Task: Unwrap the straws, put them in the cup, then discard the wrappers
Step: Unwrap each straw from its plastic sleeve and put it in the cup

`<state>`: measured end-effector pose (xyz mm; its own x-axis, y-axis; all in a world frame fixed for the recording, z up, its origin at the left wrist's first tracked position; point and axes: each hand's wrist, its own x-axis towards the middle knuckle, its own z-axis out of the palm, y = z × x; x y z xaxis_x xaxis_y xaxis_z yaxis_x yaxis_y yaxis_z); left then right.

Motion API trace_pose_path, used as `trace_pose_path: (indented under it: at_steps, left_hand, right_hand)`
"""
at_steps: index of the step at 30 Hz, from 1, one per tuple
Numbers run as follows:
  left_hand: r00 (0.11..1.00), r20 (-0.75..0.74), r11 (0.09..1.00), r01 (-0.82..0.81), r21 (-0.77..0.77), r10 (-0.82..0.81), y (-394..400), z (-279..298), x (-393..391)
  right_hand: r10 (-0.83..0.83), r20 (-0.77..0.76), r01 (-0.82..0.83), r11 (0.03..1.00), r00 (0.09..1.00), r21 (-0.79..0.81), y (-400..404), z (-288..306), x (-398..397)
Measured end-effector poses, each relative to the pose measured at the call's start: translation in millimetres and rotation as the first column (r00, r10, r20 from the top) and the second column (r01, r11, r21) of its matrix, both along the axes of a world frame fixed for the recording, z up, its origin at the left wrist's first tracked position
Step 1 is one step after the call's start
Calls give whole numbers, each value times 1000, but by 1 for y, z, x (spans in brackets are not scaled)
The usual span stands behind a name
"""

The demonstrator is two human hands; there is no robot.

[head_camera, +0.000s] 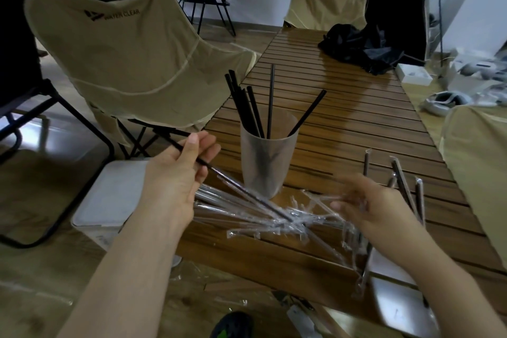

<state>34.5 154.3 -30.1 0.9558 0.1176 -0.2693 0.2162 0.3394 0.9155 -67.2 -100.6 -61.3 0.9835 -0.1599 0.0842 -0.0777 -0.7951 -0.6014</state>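
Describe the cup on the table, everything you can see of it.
The cup is a tall, frosted, translucent tumbler, plastic by the look of it, wider at the rim than at the base. It stands upright on the slatted wooden table, between the two hands and beyond them. Several black straws stand in it, leaning against the rim at different angles. Clear wrappers lie on the table by its base. Neither hand touches it.

Indoor studio or staging room dressed as campsite: tan folding camp chairs (131, 63) upper left and top centre, slatted wooden table (343, 118) centre, white headsets (444, 100) on floor right.
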Motion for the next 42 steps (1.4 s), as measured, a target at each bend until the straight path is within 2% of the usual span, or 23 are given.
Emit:
trace_pose_path:
  at_steps: [2,7,11,13,16,19,22,25,28,32,35,37,39,42]
  left_hand:
    - [1000,8,999,21,-48,-21,0,-1,1]
    - [997,7,988,78,-134,-78,-5,5,-4]
    - [990,-14,967,134,-217,-140,-6,9,-5]
    - [974,-25,960,219,-173,-227,-6,10,-7]
    - [945,-40,946,324,-13,-324,-11,10,-12]
    - [967,13,964,254,81,-256,-12,11,-15]
    - [978,93,980,181,87,-189,-4,17,-15]
    - [988,139,998,64,-29,-59,8,23,-12]
    - [975,206,982,-48,-185,86,16,27,-10]
    - [858,413,925,-161,-345,304,32,33,-4]
    - [800,484,892,-136,-430,355,38,37,-2]
    - [793,522,914,-106,-391,315,31,38,-5]
    - [784,569,952,-93,-290,250,21,38,-8]
    - [712,695,986,-163,24,101,7,37,-13]
  right_hand:
    - [17,-23,-18,999,1000,-40,3,-2,1]
    - [173,43,-165,976,984,-145,23,-4,4]
    - [224,258,-170,961,940,-217,30,-14,11]
    - [209,348,-134,964,914,-229,32,-18,13]
    - [170,434,-87,975,885,-205,34,-20,14]
    - [159,456,-73,977,876,-200,34,-22,15]
    - [158,420,-65,972,893,-226,31,-22,14]
    - [156,401,-30,952,903,-303,27,-19,10]
    - [102,401,81,906,910,-415,28,-16,7]
    - [10,410,179,889,912,-421,28,-22,8]
    - [17,360,153,885,933,-439,32,-27,8]
    - [59,329,96,895,942,-435,40,-29,8]
    - [121,287,16,901,950,-433,49,-32,9]
    - [179,234,-70,910,956,-409,59,-35,12]
